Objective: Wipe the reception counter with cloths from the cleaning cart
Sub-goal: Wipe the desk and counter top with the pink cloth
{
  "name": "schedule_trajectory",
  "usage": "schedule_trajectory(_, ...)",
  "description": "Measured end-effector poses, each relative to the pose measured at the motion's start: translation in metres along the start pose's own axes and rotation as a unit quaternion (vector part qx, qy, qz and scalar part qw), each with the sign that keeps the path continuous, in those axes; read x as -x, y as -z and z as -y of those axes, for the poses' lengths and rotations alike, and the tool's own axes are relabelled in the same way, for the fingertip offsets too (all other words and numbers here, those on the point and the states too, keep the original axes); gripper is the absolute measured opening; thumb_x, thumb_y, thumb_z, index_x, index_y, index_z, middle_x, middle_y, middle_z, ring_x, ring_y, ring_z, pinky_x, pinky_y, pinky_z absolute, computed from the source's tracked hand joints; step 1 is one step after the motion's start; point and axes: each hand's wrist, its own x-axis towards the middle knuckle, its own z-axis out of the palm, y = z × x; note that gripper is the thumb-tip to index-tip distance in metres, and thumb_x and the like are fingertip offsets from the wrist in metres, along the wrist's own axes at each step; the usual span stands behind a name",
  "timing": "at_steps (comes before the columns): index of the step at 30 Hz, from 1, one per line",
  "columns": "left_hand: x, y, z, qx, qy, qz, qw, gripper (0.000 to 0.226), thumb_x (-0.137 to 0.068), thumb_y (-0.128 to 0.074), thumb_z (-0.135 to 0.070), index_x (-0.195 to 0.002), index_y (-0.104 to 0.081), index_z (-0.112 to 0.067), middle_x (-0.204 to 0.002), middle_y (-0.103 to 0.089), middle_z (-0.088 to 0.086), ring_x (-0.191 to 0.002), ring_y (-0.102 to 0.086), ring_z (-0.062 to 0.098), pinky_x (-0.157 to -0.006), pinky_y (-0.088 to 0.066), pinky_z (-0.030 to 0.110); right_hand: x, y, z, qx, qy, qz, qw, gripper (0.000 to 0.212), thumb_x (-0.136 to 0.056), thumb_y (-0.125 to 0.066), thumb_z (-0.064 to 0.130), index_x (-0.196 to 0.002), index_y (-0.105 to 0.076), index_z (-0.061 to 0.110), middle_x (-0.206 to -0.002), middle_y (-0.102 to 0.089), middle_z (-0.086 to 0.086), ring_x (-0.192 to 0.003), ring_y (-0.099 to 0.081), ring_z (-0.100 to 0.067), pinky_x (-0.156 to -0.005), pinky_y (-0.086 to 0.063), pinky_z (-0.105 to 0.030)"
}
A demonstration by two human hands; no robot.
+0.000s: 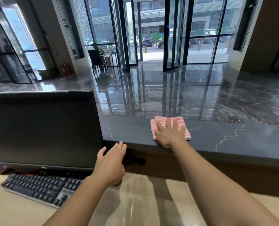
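**Cloth**: pink and white stripes, folded square, lying flat on the raised desk near its far edge.

**Right hand**: palm down on the cloth, fingers straight and spread, pressing rather than gripping. The wrist crosses the near edge of the raised desk.

**Left hand**: open, fingers loosely extended, holding nothing. It sits over the lower desk, its fingertips up by the near edge of the raised desk. Contact cannot be told.

**Raised desk**: dark stone with pale veins, running right from the monitor.

**Monitor**: black, screen dark, standing on the lower desk. It covers the left stretch of the raised desk, and its right edge is just beside the left hand.

**Keyboard**: black, set at an angle in front of the monitor.

**Lower desk**: beige and glossy.

**Lobby floor**: polished dark marble beyond the desk, mirroring the glass.

**Revolving door**: black-framed glass, street and parked cars behind it.

**Chair**: left of the door, with a seated person.

**Fire extinguisher**: red, on the floor at the left wall.
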Motion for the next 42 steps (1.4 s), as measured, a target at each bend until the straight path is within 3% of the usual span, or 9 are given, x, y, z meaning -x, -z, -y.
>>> schedule_trajectory(8,0.006,0.004,0.016,0.034,0.009,-0.02,0.999,0.077,-0.089,-0.046,-0.005,-0.154,-0.01,-0.025,-0.16,-0.014,-0.009,-0.147,-0.009,0.006,-0.119,-0.007,0.033,0.011,-0.018,0.111,0.01,0.153,0.031,0.988,0.058,-0.103,-0.018,0.049,-0.155,0.005,0.037,-0.161,0.018,-0.008,-0.146,0.022,-0.035,-0.114,0.012,-0.061)
schedule_trajectory(11,0.004,0.006,0.01,0.044,-0.01,-0.031,0.998,0.071,-0.083,-0.048,-0.003,-0.147,-0.026,-0.026,-0.15,-0.034,-0.009,-0.141,-0.027,0.009,-0.116,-0.018,0.032,0.012,-0.019,0.106,0.017,0.167,0.022,0.986,0.057,-0.103,-0.019,0.047,-0.155,0.003,0.037,-0.162,0.017,-0.006,-0.147,0.02,-0.032,-0.116,0.012,-0.058)
schedule_trajectory(13,0.0,0.005,0.003,0.039,-0.023,-0.033,0.998,0.062,-0.082,-0.048,-0.003,-0.137,-0.035,-0.028,-0.142,-0.041,-0.008,-0.138,-0.033,0.012,-0.113,-0.025,0.031,0.014,-0.018,0.087,0.019,0.16,0.012,0.987,0.056,-0.103,-0.019,0.047,-0.154,0.003,0.038,-0.163,0.015,-0.004,-0.148,0.018,-0.03,-0.116,0.011,-0.055)
schedule_trajectory(17,-0.007,0.002,-0.022,-0.003,-0.035,-0.021,0.999,0.058,-0.089,-0.047,-0.007,-0.143,-0.031,-0.019,-0.15,-0.034,-0.002,-0.139,-0.031,0.013,-0.112,-0.023,0.029,0.02,-0.015,0.024,-0.001,0.098,-0.016,0.995,0.053,-0.103,-0.014,0.049,-0.154,0.001,0.041,-0.163,0.011,-0.003,-0.149,0.014,-0.029,-0.117,0.009,-0.053)
schedule_trajectory(26,-0.024,-0.002,-0.099,-0.027,-0.108,0.025,0.993,0.068,-0.094,-0.039,-0.008,-0.154,-0.011,-0.019,-0.162,-0.008,-0.004,-0.148,-0.004,0.009,-0.12,-0.004,0.036,0.055,0.003,-0.145,-0.007,-0.083,-0.058,0.995,0.053,-0.103,-0.013,0.049,-0.155,-0.004,0.039,-0.164,0.007,-0.004,-0.15,0.009,-0.028,-0.119,0.002,-0.05)
schedule_trajectory(32,-0.028,-0.004,-0.122,-0.033,-0.125,0.04,0.991,0.068,-0.092,-0.039,-0.006,-0.154,-0.014,-0.021,-0.161,-0.013,-0.005,-0.148,-0.009,0.008,-0.12,0.001,0.039,0.06,0.003,-0.164,-0.021,-0.142,-0.056,0.988,0.054,-0.103,-0.011,0.047,-0.155,-0.001,0.038,-0.163,0.01,-0.005,-0.149,0.012,-0.03,-0.119,0.005,-0.052)
schedule_trajectory(35,-0.029,-0.008,-0.124,-0.04,-0.119,0.044,0.991,0.067,-0.092,-0.04,-0.007,-0.153,-0.017,-0.024,-0.161,-0.017,-0.006,-0.147,-0.012,0.007,-0.12,0.002,0.042,0.06,-0.001,-0.142,-0.021,-0.129,-0.065,0.989,0.054,-0.103,-0.012,0.047,-0.155,0.002,0.036,-0.163,0.012,-0.007,-0.148,0.015,-0.034,-0.118,0.007,-0.054)
schedule_trajectory(42,-0.028,-0.013,-0.139,-0.06,-0.101,0.036,0.992,0.065,-0.091,-0.042,-0.009,-0.151,-0.024,-0.025,-0.16,-0.02,-0.006,-0.148,-0.011,0.007,-0.12,0.001,0.044,0.048,-0.002,-0.092,0.0,0.007,-0.014,1.0,0.054,-0.104,-0.014,0.047,-0.155,0.002,0.038,-0.163,0.013,-0.006,-0.148,0.017,-0.033,-0.116,0.009,-0.056)
